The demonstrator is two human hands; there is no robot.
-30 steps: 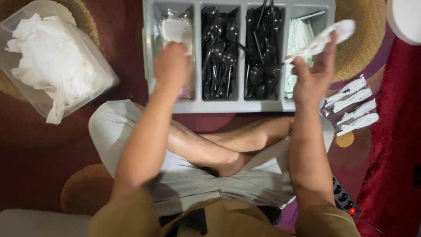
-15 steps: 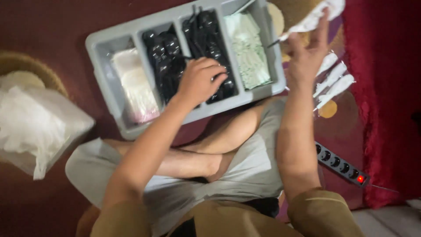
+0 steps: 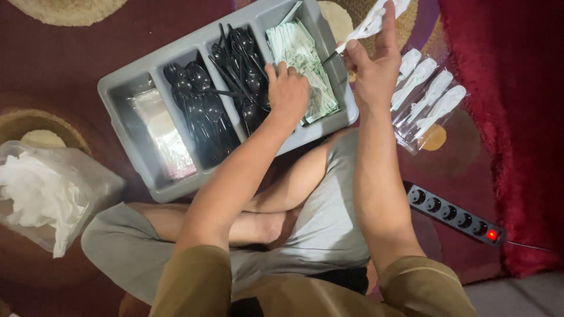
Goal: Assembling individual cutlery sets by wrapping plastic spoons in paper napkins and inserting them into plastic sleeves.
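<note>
Clear packet (image 3: 376, 20) pinched in right hand (image 3: 373, 70); left hand (image 3: 288, 91) grips green packets (image 3: 299, 56) in tray (image 3: 126, 88).

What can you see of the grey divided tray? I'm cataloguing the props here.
The grey plastic divided tray lies tilted on the dark red carpet before the crossed legs. Of its four long compartments, one holds clear plastic sleeves, two hold black plastic spoons, and one holds green-white paper packets. The left hand reaches into it.

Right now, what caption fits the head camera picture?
Left hand reaches into grey tray while right hand holds a clear packet.
</note>
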